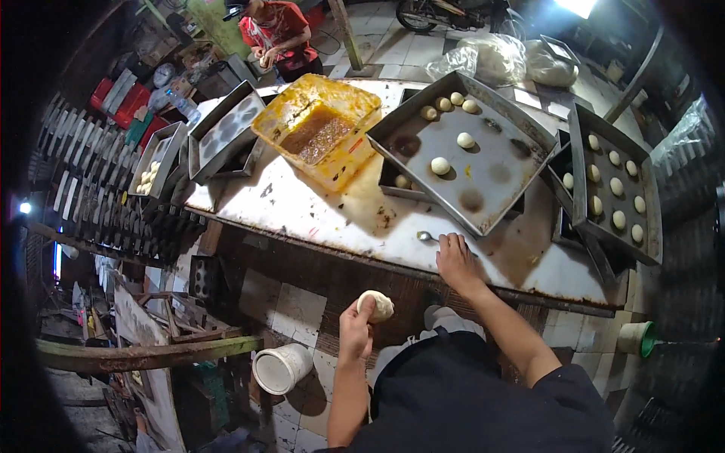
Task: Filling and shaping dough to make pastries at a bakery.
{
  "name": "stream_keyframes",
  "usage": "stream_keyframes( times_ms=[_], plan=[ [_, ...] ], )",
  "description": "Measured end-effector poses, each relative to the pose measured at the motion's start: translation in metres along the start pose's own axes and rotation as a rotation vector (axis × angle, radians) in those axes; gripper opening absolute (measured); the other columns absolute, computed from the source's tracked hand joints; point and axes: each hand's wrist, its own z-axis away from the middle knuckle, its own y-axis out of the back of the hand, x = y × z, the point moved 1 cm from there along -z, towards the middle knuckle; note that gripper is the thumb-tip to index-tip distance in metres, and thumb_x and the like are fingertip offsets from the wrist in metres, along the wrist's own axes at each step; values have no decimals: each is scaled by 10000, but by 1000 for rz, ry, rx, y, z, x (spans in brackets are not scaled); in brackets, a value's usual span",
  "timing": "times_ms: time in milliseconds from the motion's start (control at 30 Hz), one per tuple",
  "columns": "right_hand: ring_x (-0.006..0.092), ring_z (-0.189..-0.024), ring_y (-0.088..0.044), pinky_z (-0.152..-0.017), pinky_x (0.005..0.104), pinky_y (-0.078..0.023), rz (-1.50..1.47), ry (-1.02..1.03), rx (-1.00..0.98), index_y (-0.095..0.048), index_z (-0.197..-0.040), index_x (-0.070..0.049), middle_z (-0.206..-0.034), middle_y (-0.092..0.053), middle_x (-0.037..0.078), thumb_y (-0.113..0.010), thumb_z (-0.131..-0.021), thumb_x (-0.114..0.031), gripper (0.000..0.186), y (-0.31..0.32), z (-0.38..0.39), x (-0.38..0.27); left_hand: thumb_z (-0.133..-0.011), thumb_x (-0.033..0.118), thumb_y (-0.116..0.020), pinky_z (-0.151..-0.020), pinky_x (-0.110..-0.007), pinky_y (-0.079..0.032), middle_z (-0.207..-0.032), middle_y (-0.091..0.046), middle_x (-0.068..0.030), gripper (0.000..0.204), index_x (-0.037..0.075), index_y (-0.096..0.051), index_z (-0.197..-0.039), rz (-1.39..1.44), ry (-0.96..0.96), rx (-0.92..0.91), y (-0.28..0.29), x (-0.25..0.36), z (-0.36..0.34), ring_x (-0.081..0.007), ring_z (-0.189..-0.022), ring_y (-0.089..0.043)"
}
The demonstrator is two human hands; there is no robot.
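In front of my body, my left hand (355, 331) holds a flattened round of pale dough (378, 305), with the thumb pressed on its face. My right hand (456, 266) is at the near edge of the white tabletop (302, 219). Its fingers curl down over the handle of a small metal spoon (425, 236), whose bowl sticks out to the left. Just beyond that hand, a large metal tray (498, 162) carries several dough balls (440, 166) toward its far and left parts. A yellow plastic tub (343, 170) with brown, grainy filling (321, 136) stands farther left.
At the right, a tilted tray (604, 189) holds rows of dough balls. Dark trays (223, 132) crowd the left end. Across the table is a person in red (281, 36), hands around a small pale piece. A white bucket (282, 370) sits on the floor at left.
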Motion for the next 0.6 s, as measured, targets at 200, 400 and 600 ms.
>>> stream_keyframes(
  times_ms=[200, 400, 600],
  plan=[
    [377, -899, -624, -794, 478, -519, -184, -68, -65, -586, -922, -4, -941, -609, 189, -608, -911, -84, 84, -33, -24, 6, -1032, 165, -655, -865, -318, -573, -1036, -752, -107, 244, -47, -710, -1139, 26, -113, 51, -22, 36, -52, -182, -955, -717],
    [428, -871, -639, -754, 477, -526, -672, -36, -61, -647, -999, -9, -974, -632, 198, -635, -940, -60, 79, 2, -132, -71, -1049, 181, -632, -880, -316, -576, -1131, -725, -117, 291, -58, -668, -1209, 139, 36, 279, 32, 55, -104, -190, -988, -710],
    [424, -863, -670, -739, 469, -546, -472, 172, 17, -683, -1033, -22, -978, -651, 196, -639, -904, -55, 140, 31, -327, -147, -1026, 202, -675, -623, -210, -521, -1009, -743, -58, 240, -16, -701, -1122, 171, -13, 336, 94, 133, -179, -107, -866, -704]
  ],
)
